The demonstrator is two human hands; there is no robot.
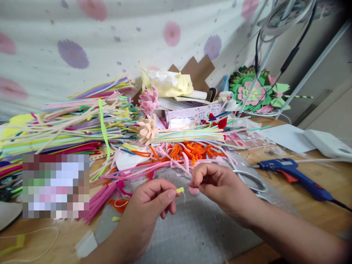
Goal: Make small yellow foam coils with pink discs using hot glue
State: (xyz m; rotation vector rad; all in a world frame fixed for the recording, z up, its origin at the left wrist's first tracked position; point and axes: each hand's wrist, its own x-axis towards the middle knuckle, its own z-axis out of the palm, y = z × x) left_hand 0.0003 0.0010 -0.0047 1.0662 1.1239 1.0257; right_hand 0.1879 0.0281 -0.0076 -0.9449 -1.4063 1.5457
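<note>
A small yellow piece (179, 190) with a thin pale strand hanging from it is pinched between the thumb and forefinger of my left hand (156, 203). My right hand (217, 187) is just to the right, its thumb and fingertips pressed together; what they hold, if anything, is too small to make out. Below those fingertips a small pink piece (193, 190) shows, partly hidden. Both hands are above a grey cutting mat (192, 234).
Bundles of coloured pipe cleaners (68, 128) fill the left and back. Orange pipe cleaners (192, 151) lie behind my hands. At the right are scissors (254, 181), a blue glue gun (299, 179) and a white box (328, 143). Paper flowers (251, 91) stand at the back right.
</note>
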